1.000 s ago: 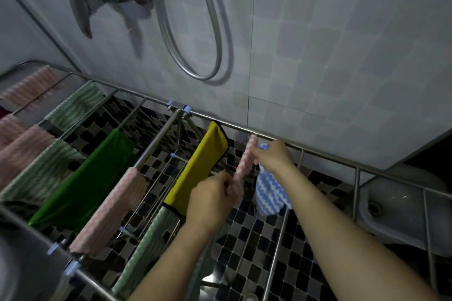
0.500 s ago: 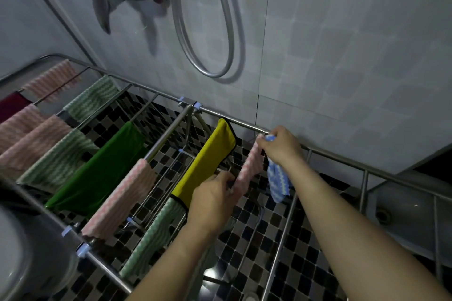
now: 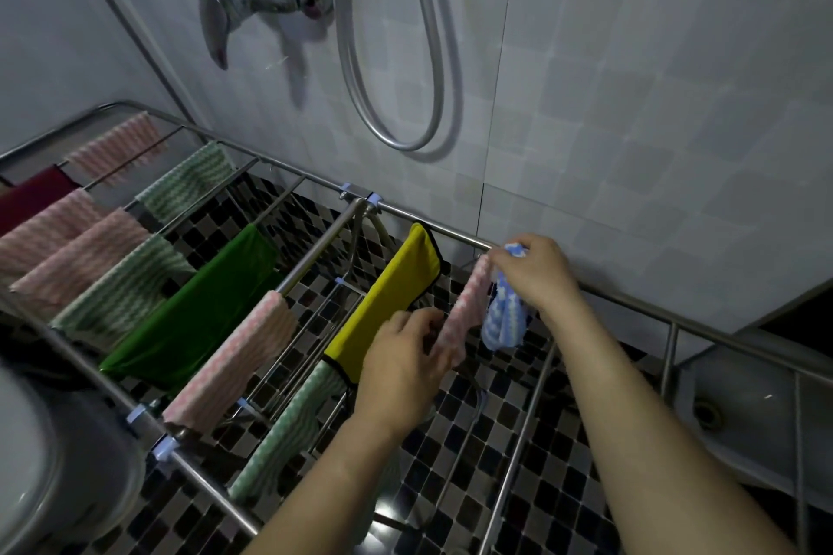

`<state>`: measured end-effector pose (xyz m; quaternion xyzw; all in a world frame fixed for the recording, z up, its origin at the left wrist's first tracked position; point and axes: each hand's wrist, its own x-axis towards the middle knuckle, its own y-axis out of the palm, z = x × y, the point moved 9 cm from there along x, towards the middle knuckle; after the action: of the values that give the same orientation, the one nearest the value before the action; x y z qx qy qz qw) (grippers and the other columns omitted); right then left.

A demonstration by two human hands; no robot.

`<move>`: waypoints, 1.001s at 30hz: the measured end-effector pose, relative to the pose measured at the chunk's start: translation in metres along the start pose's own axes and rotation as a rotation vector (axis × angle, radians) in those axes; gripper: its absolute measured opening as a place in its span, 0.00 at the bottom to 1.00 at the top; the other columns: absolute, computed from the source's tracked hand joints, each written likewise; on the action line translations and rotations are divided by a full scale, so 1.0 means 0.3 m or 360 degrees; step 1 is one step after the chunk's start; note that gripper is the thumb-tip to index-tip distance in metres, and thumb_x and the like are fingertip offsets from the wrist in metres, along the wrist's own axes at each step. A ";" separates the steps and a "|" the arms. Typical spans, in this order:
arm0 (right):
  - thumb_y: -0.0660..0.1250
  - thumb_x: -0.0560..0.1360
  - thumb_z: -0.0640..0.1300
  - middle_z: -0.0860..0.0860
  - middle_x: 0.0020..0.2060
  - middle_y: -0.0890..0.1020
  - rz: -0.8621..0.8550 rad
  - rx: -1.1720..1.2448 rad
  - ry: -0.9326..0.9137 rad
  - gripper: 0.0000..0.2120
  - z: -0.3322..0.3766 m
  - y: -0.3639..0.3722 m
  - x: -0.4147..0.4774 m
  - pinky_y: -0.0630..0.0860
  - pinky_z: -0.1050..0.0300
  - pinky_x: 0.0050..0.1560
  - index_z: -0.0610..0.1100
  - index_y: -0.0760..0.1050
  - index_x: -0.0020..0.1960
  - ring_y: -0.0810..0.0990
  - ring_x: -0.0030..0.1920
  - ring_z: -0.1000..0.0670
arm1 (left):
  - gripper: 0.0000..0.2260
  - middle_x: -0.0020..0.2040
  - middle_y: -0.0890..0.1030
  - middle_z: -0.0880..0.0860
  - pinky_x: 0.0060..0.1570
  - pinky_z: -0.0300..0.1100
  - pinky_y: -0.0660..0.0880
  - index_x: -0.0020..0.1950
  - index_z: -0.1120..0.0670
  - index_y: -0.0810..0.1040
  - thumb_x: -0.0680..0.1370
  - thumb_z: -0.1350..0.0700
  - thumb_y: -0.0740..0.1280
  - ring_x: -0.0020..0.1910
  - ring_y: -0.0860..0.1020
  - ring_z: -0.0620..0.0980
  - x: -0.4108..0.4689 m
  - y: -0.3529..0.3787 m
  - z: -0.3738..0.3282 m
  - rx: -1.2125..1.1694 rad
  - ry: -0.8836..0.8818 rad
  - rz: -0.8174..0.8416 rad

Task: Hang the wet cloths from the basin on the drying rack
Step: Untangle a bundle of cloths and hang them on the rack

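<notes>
Head view, looking down into a dim tiled shower corner. A metal drying rack (image 3: 450, 234) stands over a floor of small black, grey and brown mosaic tiles (image 3: 541, 442), close against a pale grey tiled wall (image 3: 631, 104). On the wall above hang a chrome mixer tap (image 3: 252, 5) and a looping silver shower hose (image 3: 405, 59). The rack's left rails already carry pink striped, green striped, dark red and plain green cloths, then a yellow cloth (image 3: 383, 306) near the middle. Just right of it, a pink striped cloth (image 3: 469, 306) stretches between both hands. The left hand (image 3: 401, 370) pinches its lower end; the right hand (image 3: 536, 270) pinches its upper end at the rack's far rail, fingers closed, while also clutching a bunched blue-and-white cloth (image 3: 505, 320) that dangles below the palm. A rounded grey basin rim (image 3: 54, 464) shows at lower left, and a white squat pan (image 3: 730, 410) lies at the right.
</notes>
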<state>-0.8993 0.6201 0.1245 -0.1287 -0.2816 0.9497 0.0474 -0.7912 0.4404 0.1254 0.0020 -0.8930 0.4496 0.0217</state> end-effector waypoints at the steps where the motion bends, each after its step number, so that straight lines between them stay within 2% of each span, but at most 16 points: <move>1: 0.68 0.73 0.46 0.45 0.32 0.79 0.0067 0.0245 0.0054 0.10 0.004 -0.017 -0.034 0.74 0.56 0.35 0.40 0.76 0.39 0.77 0.34 0.45 | 0.11 0.50 0.77 0.44 0.45 0.40 0.76 0.59 0.47 0.76 0.77 0.49 0.67 0.47 0.76 0.43 -0.010 -0.012 -0.016 -0.0214 0.0001 -0.0002; 3: 0.69 0.75 0.43 0.47 0.29 0.77 0.0307 0.0865 0.0246 0.07 0.000 -0.005 -0.119 0.71 0.61 0.26 0.41 0.77 0.40 0.75 0.29 0.50 | 0.07 0.45 0.81 0.47 0.43 0.43 0.79 0.54 0.49 0.79 0.77 0.51 0.69 0.43 0.79 0.45 -0.033 -0.012 -0.051 -0.0792 -0.0061 0.0113; 5: 0.67 0.76 0.41 0.44 0.36 0.79 0.0523 0.1383 0.0400 0.09 0.007 0.033 -0.214 0.73 0.64 0.24 0.36 0.79 0.50 0.78 0.33 0.50 | 0.10 0.47 0.80 0.51 0.42 0.39 0.78 0.54 0.52 0.78 0.74 0.54 0.72 0.44 0.79 0.44 -0.060 -0.028 -0.097 -0.1184 -0.0117 0.0177; 8: 0.67 0.76 0.45 0.42 0.46 0.80 0.0737 0.1911 0.0551 0.14 0.015 0.090 -0.308 0.80 0.62 0.32 0.36 0.77 0.55 0.82 0.42 0.48 | 0.12 0.44 0.78 0.48 0.42 0.37 0.76 0.50 0.55 0.76 0.71 0.56 0.75 0.41 0.76 0.41 -0.077 -0.065 -0.124 -0.1260 -0.0133 0.0043; 10: 0.66 0.76 0.46 0.43 0.48 0.82 0.0858 0.2170 0.0557 0.14 0.046 0.115 -0.368 0.81 0.60 0.38 0.37 0.76 0.57 0.83 0.47 0.47 | 0.06 0.39 0.79 0.46 0.39 0.39 0.76 0.46 0.53 0.78 0.73 0.56 0.73 0.38 0.76 0.43 -0.098 -0.108 -0.115 -0.1246 -0.0157 -0.0100; 12: 0.68 0.75 0.44 0.44 0.45 0.84 0.0908 0.2316 0.0537 0.12 0.067 0.129 -0.393 0.82 0.58 0.41 0.38 0.76 0.55 0.84 0.48 0.47 | 0.02 0.38 0.81 0.50 0.38 0.40 0.76 0.44 0.54 0.80 0.76 0.57 0.70 0.37 0.78 0.46 -0.102 -0.128 -0.098 -0.1312 -0.0203 -0.0156; 14: 0.78 0.65 0.38 0.43 0.49 0.83 0.0957 0.2475 0.0521 0.24 0.103 0.142 -0.428 0.82 0.56 0.42 0.39 0.75 0.58 0.84 0.50 0.46 | 0.06 0.40 0.83 0.57 0.39 0.43 0.77 0.45 0.59 0.81 0.79 0.58 0.66 0.38 0.79 0.51 -0.124 -0.149 -0.079 -0.1458 -0.0296 -0.0147; 15: 0.79 0.61 0.36 0.42 0.52 0.81 0.0970 0.2495 0.0548 0.30 0.106 0.152 -0.439 0.83 0.55 0.42 0.39 0.74 0.61 0.84 0.51 0.45 | 0.09 0.41 0.82 0.61 0.40 0.46 0.76 0.45 0.62 0.79 0.80 0.57 0.65 0.39 0.78 0.54 -0.135 -0.157 -0.070 -0.1564 -0.0362 -0.0126; 16: 0.78 0.62 0.35 0.41 0.53 0.80 0.0967 0.2448 0.0584 0.31 0.104 0.163 -0.447 0.83 0.56 0.41 0.37 0.73 0.63 0.84 0.49 0.45 | 0.11 0.42 0.80 0.64 0.41 0.48 0.76 0.45 0.64 0.77 0.80 0.56 0.64 0.39 0.77 0.56 -0.141 -0.160 -0.063 -0.1681 -0.0435 -0.0093; 19: 0.70 0.68 0.37 0.45 0.42 0.83 0.0903 0.2101 0.0695 0.19 0.094 0.197 -0.483 0.79 0.64 0.28 0.37 0.76 0.58 0.83 0.34 0.53 | 0.12 0.44 0.83 0.62 0.43 0.48 0.79 0.46 0.62 0.77 0.81 0.54 0.62 0.41 0.81 0.56 -0.161 -0.187 -0.049 -0.1944 -0.0575 -0.0038; 21: 0.71 0.66 0.42 0.48 0.34 0.83 0.0869 0.1844 0.0677 0.15 0.097 0.214 -0.508 0.71 0.67 0.20 0.40 0.80 0.52 0.78 0.26 0.56 | 0.12 0.44 0.83 0.61 0.42 0.46 0.79 0.46 0.61 0.78 0.81 0.54 0.62 0.40 0.81 0.56 -0.175 -0.235 -0.042 -0.1911 -0.0546 -0.0064; 22: 0.72 0.67 0.45 0.49 0.34 0.83 0.0824 0.1669 0.0637 0.14 0.086 0.207 -0.502 0.71 0.66 0.21 0.41 0.80 0.51 0.78 0.26 0.56 | 0.12 0.44 0.83 0.61 0.43 0.46 0.78 0.46 0.61 0.79 0.81 0.54 0.62 0.41 0.81 0.56 -0.170 -0.251 -0.047 -0.1863 -0.0508 -0.0059; 24: 0.71 0.72 0.54 0.48 0.45 0.86 0.0770 0.1230 0.0447 0.20 0.091 0.185 -0.495 0.76 0.62 0.30 0.43 0.78 0.58 0.84 0.34 0.53 | 0.12 0.46 0.83 0.62 0.45 0.49 0.79 0.46 0.61 0.81 0.80 0.53 0.64 0.43 0.82 0.59 -0.170 -0.291 -0.049 -0.1769 -0.0453 -0.0008; 26: 0.68 0.71 0.62 0.48 0.60 0.81 0.0829 0.0984 0.0231 0.31 0.113 0.153 -0.491 0.78 0.58 0.36 0.46 0.72 0.68 0.85 0.47 0.51 | 0.12 0.46 0.84 0.62 0.48 0.52 0.79 0.46 0.58 0.83 0.80 0.52 0.64 0.45 0.82 0.60 -0.156 -0.312 -0.063 -0.1625 -0.0394 0.0090; 28: 0.68 0.70 0.58 0.50 0.65 0.75 0.1099 0.0948 -0.0050 0.28 0.220 0.158 -0.547 0.79 0.56 0.42 0.52 0.72 0.68 0.81 0.50 0.52 | 0.12 0.42 0.84 0.58 0.45 0.47 0.76 0.44 0.55 0.85 0.80 0.52 0.64 0.41 0.81 0.54 -0.170 -0.380 -0.063 -0.1470 -0.0306 0.0078; 30: 0.72 0.69 0.48 0.52 0.65 0.76 0.1364 0.0872 -0.0265 0.30 0.296 0.179 -0.587 0.78 0.56 0.46 0.55 0.69 0.70 0.80 0.51 0.57 | 0.11 0.41 0.85 0.54 0.42 0.39 0.76 0.45 0.57 0.84 0.80 0.55 0.63 0.38 0.81 0.48 -0.172 -0.423 -0.095 -0.1428 -0.0208 0.0121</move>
<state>-0.7550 0.5000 0.2052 -0.1393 0.0528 0.9297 -0.3367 -0.7356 0.3870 0.2421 -0.0118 -0.9984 0.0177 -0.0526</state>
